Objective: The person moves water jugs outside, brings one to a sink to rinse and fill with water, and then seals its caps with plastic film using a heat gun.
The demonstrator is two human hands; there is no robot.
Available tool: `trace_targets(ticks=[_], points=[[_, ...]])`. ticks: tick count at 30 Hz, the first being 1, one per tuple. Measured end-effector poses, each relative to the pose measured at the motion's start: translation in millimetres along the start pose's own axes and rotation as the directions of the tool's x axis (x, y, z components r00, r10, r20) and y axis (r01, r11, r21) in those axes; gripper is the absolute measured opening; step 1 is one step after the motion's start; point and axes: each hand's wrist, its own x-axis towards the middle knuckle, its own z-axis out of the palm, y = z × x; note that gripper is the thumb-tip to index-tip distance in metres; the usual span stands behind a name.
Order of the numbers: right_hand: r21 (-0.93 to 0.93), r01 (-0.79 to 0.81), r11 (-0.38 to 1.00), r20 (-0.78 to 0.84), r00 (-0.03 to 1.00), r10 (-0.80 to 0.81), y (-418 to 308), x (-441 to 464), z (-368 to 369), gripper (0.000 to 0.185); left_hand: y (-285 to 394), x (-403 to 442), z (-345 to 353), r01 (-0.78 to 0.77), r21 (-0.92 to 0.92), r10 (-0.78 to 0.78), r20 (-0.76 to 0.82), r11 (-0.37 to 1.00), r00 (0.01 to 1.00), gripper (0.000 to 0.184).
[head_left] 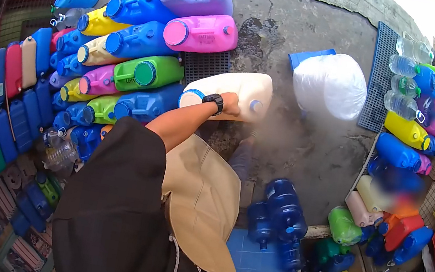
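My left hand (pixel 230 104), with a dark watch at the wrist, is closed around the handle of a white jerry can (pixel 253 87). The can has a blue cap at its left end and a small blue cap at its right end. It lies in front of my tan apron (pixel 201 185), right beside a green jerry can (pixel 159 70) and a blue jerry can (pixel 148 103) in the stack. Above it is a pink jerry can (pixel 208 33) with writing on it. My right hand is outside the view.
Rows of coloured jerry cans (pixel 139 38) fill the left side. A large white plastic bag (pixel 333 86) sits on the grey concrete floor. More containers (pixel 397 150) line a plastic grating (pixel 380 76) at right. Blue water bottles (pixel 283 203) stand near blue tiles (pixel 243 260).
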Motion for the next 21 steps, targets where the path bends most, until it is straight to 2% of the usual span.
trace_targets(ticks=[2, 5, 6, 7, 9, 11, 12, 13, 15, 16, 18, 20, 21], points=[[-0.011, -0.085, 0.996, 0.011, 0.996, 0.085, 8.5, -16.7, 20.5, 0.023, -38.7, 40.3, 7.7, 0.054, 0.051, -0.052, -0.051, 0.997, 0.997, 0.04], [-0.018, -0.194, 0.981, -0.017, 0.981, 0.194, 12.4, -38.2, 33.6, 0.023, -74.9, 75.6, -12.9, 0.187, 0.041, -0.187, -0.008, 0.982, 0.982, 0.04], [-0.008, -0.21, 0.978, -0.033, 0.977, 0.21, 4.0, -39.0, 36.4, 0.023, -84.2, 79.5, -24.0, 0.234, 0.013, -0.234, 0.024, 0.972, 0.972, 0.039], [0.0, -0.203, 0.979, -0.056, 0.978, 0.202, -9.9, -36.7, 35.6, 0.023, -98.4, 91.4, -26.9, 0.249, 0.033, -0.248, -0.021, 0.968, 0.968, 0.039], [-0.01, -0.12, 0.993, -0.091, 0.989, 0.119, -49.6, -30.1, 30.9, 0.024, -127.1, 101.9, -25.1, 0.269, 0.052, -0.266, -0.059, 0.962, 0.962, 0.039], [-0.087, 0.053, 0.995, -0.11, 0.992, -0.062, -135.7, -19.5, 40.6, 0.026, -151.5, 114.1, -46.0, 0.219, 0.051, -0.217, -0.041, 0.974, 0.975, 0.04], [-0.026, 0.149, 0.989, -0.096, 0.984, -0.151, -167.5, -14.8, 46.3, 0.032, -145.7, 103.7, -69.9, 0.338, -0.002, -0.338, 0.01, 0.941, 0.941, 0.037], [-0.087, 0.241, 0.967, -0.078, 0.966, -0.248, -211.0, -26.5, 62.1, 0.034, -146.5, 85.5, -62.3, 0.382, 0.031, -0.381, -0.024, 0.924, 0.924, 0.034], [-0.266, 0.325, 0.908, 0.031, 0.944, -0.329, -276.5, -31.2, 78.1, 0.036, -146.6, 103.2, -57.8, 0.396, 0.119, -0.369, -0.198, 0.91, 0.908, 0.033], [-0.279, 0.334, 0.9, 0.032, 0.94, -0.339, -297.9, -36.5, 82.5, 0.036, -154.1, 109.4, -40.5, 0.445, 0.189, -0.382, -0.294, 0.876, 0.876, 0.043], [-0.153, 0.469, 0.87, 0.107, 0.883, -0.457, -354.4, -64.0, 108.6, 0.042, -127.4, 79.8, -46.5, 0.526, 0.188, -0.46, -0.304, 0.83, 0.834, 0.05], [-0.31, 0.525, 0.793, 0.224, 0.851, -0.476, -394.5, -49.3, 115.0, 0.044, -103.7, 55.5, -38.5, 0.597, 0.126, -0.474, -0.489, 0.792, 0.732, 0.054], [-0.38, 0.57, 0.729, 0.279, 0.822, -0.497, -417.2, -37.4, 120.9, 0.043, -93.5, 40.2, -33.7, 0.547, 0.106, -0.386, -0.598, 0.83, 0.702, 0.048]])
